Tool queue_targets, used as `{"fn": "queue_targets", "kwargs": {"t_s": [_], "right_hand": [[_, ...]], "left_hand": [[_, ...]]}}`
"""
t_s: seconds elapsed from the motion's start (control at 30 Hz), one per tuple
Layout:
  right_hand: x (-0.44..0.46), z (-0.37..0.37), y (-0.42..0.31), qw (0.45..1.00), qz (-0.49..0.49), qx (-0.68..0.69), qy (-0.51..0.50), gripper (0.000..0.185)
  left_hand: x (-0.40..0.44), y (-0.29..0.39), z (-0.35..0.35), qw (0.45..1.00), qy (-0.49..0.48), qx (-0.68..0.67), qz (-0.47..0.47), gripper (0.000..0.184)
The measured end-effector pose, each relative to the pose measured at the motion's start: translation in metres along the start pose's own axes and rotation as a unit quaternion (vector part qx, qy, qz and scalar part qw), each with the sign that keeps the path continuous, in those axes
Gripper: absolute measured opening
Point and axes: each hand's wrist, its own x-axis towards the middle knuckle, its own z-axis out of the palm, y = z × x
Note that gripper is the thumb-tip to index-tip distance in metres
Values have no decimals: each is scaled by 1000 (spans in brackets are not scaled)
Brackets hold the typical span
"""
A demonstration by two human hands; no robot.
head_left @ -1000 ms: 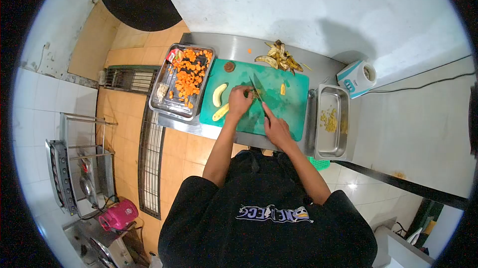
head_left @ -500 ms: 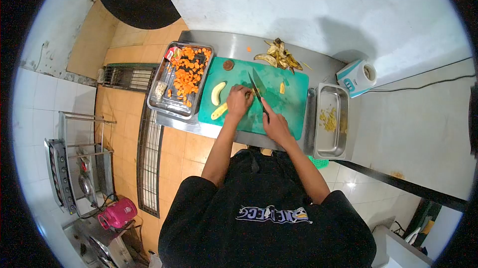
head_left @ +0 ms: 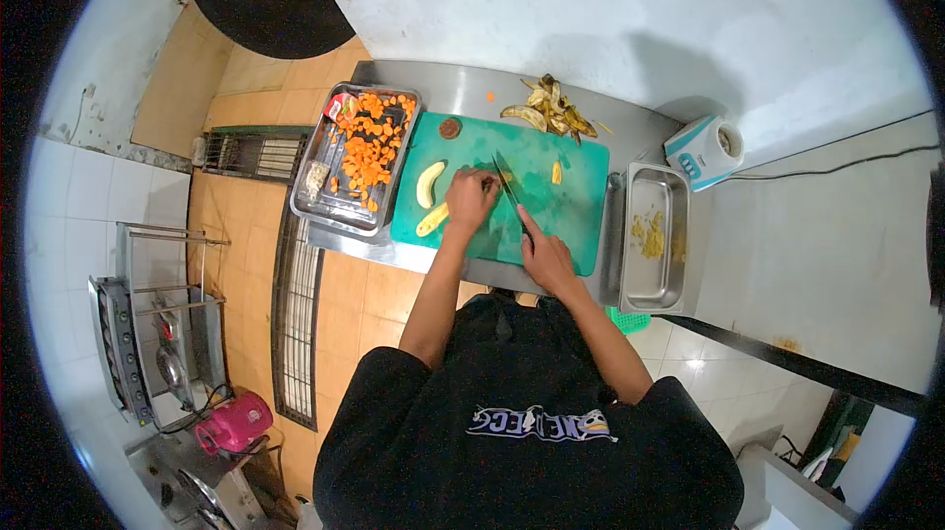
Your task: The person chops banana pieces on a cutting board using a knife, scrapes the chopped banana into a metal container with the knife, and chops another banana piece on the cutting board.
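Note:
On the green cutting board [head_left: 463, 148], my left hand [head_left: 472, 197] has its fingers curled down over a banana piece, mostly hidden beneath them. My right hand [head_left: 548, 260] is closed around the handle of a knife [head_left: 508, 184]. Its blade points away from me, right beside my left fingertips. Left of my left hand lies a curved peeled banana [head_left: 429, 186], with a second banana [head_left: 432, 220] below it, close to my wrist. A small yellow banana piece [head_left: 557, 173] sits apart on the right half of the board. A round brown object [head_left: 450, 127] rests at the upper left.
A metal tray [head_left: 342, 218] holding orange carrot pieces stands on the left. At the right is a steel pan [head_left: 664, 279] with chopped yellow bits. Dark banana peels [head_left: 554, 109] lie behind the board. A paper roll [head_left: 705, 153] stands against the wall.
The knife blade has swung more upright and moved closer to my left fingers. My right hand has lowered slightly; my left hand stays almost in place.

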Motion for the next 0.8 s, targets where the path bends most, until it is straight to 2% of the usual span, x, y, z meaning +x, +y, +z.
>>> {"fn": "queue_targets", "kwargs": {"t_s": [0.1, 0.17, 0.2, 0.27, 0.3, 0.37, 0.4, 0.47, 0.5, 0.57, 0.67, 0.8], "right_hand": [[4, 0, 0, 1000, 11, -18, -18, 64], [-6, 0, 11, 998, 20, 5, -54, 64], [-13, -1, 15, 998, 19, 5, -55, 64], [-20, -3, 23, 998, 9, -23, -57, 65], [-19, -5, 22, 998, 10, -24, -56, 65], [-15, -8, 18, 999, 12, -23, -36, 64], [-10, -9, 14, 999, 15, -23, -36, 64], [8, -11, 1, 999, 12, 19, -33, 63], [12, -7, 0, 999, 14, 19, -32, 63], [20, 0, -2, 999, 13, -33, -33, 63], [3, 8, 6, 999, 18, -21, -34, 65], [-23, -1, 15, 997, 37, -13, -63, 66]], "left_hand": [[2, -5, -2, 998, 27, -58, 16, 14], [1, -5, -9, 974, 18, -210, -78, 14], [0, -9, -8, 974, 19, -210, -79, 14], [3, -17, -4, 972, 6, -233, -21, 14], [4, -12, -8, 972, 5, -234, -20, 14], [3, -1, -16, 995, -14, -99, 28, 16], [2, -1, -12, 994, -17, -100, 28, 16], [3, -1, -3, 998, 18, -43, 29, 15], [4, 2, -2, 998, 16, -44, 30, 15], [5, 5, -3, 999, -4, -33, -26, 15], [5, 11, -3, 997, 14, -38, -68, 16], [6, 10, -4, 996, 13, -55, -62, 19]]}}
